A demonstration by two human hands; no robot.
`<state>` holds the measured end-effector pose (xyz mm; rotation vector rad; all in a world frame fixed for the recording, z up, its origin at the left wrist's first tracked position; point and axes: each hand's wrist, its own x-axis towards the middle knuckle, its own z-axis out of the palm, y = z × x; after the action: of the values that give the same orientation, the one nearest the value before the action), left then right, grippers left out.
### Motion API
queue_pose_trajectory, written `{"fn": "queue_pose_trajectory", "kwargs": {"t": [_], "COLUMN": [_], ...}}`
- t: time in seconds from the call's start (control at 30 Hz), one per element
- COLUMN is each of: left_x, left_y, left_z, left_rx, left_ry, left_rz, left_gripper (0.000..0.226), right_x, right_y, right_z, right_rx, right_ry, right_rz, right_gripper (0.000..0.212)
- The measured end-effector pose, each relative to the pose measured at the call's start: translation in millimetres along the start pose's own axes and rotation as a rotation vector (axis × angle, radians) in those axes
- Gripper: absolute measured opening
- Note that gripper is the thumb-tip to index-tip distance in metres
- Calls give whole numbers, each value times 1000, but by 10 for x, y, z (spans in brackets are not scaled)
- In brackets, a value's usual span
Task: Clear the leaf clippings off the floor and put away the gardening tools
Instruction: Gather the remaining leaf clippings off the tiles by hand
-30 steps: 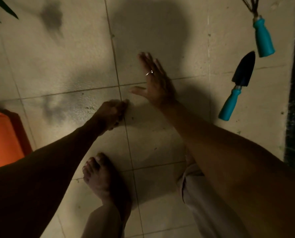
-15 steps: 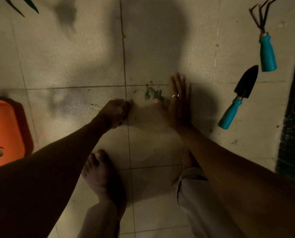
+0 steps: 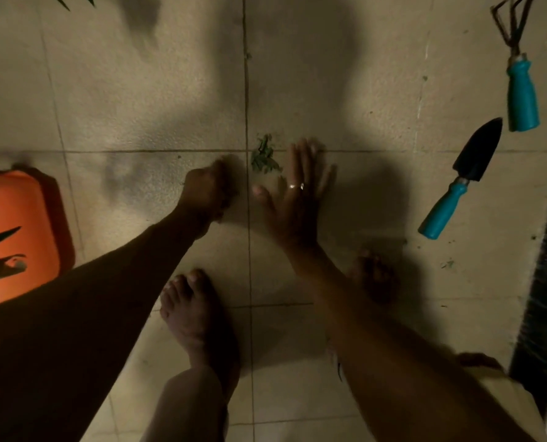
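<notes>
**Desk:** What's on your feed, biggest first?

**Operator:** I see a pale tiled floor (image 3: 138,90) filling the view; an orange tub (image 3: 14,218) sits at its left edge; both of the person's forearms reach forward over a bare foot (image 3: 195,317).

**Desk:** And the hands?

**Operator:** The left hand (image 3: 207,191) is curled up against the tile, just left of a grout line; I can't tell whether anything is inside it. The right hand (image 3: 296,205) lies flat on the floor, fingers straight and spread, gripping nothing.

**Desk:** Tools? Clippings?

**Operator:** A black trowel (image 3: 463,177) with a teal handle lies well to the right; a teal-handled hand rake (image 3: 521,90) lies just beyond it. The leaf clippings (image 3: 262,156) form a small green heap on the floor between the hands, just beside the right fingers; I also see a ring (image 3: 296,186) on that hand.
</notes>
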<state>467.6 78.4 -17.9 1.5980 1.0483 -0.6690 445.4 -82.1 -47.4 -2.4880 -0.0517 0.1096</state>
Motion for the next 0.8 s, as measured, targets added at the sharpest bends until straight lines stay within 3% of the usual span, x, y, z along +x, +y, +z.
{"fn": "queue_pose_trajectory", "kwargs": {"t": [0.13,0.37,0.57,0.67,0.8], "left_x": [210,304,256,244,240], "left_y": [110,84,130,143,165], "left_z": [-209,-264,-247,-256,-238], "left_rx": [-76,-65,-41,-46,-41], "left_ry": [27,-55,-45,-44,-31], "left_rz": [-18,-44,-30,-15,-49], "left_gripper": [38,45,41,36,39], "right_x": [-489,332,1026,1048,1010], "right_y": [263,107,5,18,-99], "right_z": [64,205,117,18,-101], "right_rx": [-293,-274,-245,-58,-261], "right_ry": [-224,-151,-249,-298,-518], "right_rz": [-12,-149,-224,-226,-312], "right_gripper": [121,117,123,112,75]}}
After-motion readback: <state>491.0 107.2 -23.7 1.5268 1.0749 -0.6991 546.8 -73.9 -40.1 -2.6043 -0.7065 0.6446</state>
